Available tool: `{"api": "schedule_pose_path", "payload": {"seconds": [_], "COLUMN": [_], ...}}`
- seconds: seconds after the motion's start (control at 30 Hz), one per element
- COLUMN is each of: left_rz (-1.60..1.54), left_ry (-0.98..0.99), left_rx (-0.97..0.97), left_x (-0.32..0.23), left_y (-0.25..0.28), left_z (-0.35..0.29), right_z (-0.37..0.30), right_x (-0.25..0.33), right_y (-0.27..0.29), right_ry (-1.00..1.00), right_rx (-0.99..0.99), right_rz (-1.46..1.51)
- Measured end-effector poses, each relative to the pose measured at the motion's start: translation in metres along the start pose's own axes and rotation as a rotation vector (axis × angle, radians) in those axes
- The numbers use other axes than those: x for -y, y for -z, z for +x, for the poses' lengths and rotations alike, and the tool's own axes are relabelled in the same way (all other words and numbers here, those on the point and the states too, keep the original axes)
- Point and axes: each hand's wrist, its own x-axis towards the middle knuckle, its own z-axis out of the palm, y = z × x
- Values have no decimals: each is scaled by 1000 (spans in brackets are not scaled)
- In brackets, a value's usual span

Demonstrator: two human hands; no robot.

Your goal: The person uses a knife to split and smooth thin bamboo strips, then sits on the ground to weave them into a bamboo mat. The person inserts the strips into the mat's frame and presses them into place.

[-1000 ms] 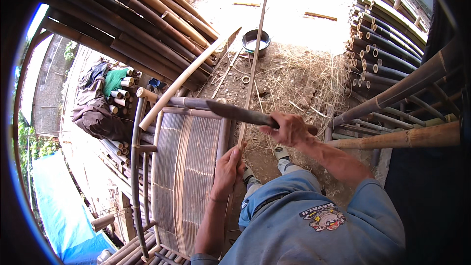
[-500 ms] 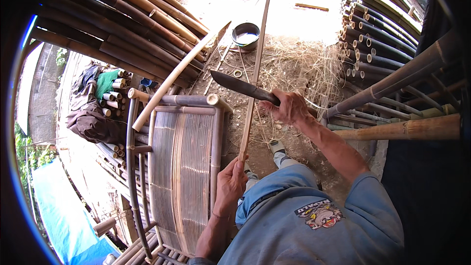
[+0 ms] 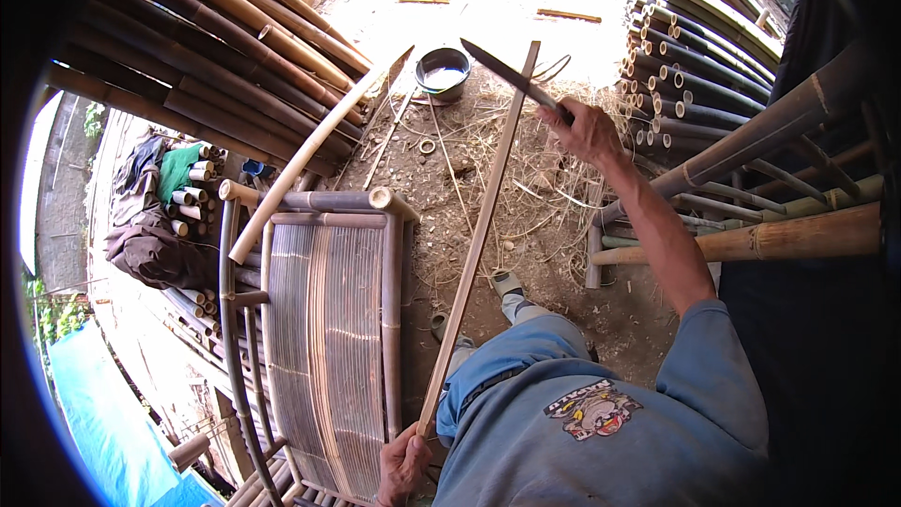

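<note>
A long, thin bamboo strip (image 3: 481,225) runs from near my body out to the far middle. My left hand (image 3: 405,463) is closed around its near end, low beside the bench. At the far side my right hand (image 3: 589,134) grips the dark handle of a large knife (image 3: 502,66). The blade points up and to the left and crosses the strip close to its far tip. Whether the edge touches the strip, I cannot tell.
A bamboo bench (image 3: 328,338) stands on my left, with a pale bamboo pole (image 3: 319,145) leaning across it. Ahead sits a black bucket (image 3: 443,75) among shavings (image 3: 554,178). Stacked bamboo poles (image 3: 694,84) lie far right, others (image 3: 216,47) far left.
My left hand has drawn back toward my body, pulling the strip with it. My right hand has moved the knife farther out, toward the strip's far end.
</note>
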Motion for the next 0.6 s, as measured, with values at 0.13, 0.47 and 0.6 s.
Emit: {"api": "schedule_pose_path", "payload": {"seconds": [0.13, 0.47, 0.6], "left_rz": [-8, -337, -396], "left_ry": [32, 28, -20], "left_rx": [18, 136, 133], "left_x": [53, -78, -103], "left_y": [28, -19, -39], "left_z": [-26, 130, 166], "right_z": [34, -104, -139], "right_x": [-40, 132, 162], "right_y": [47, -50, -64], "right_ry": [-334, 424, 541], "right_rx": [-94, 9, -74], "right_rz": [144, 211, 244]}}
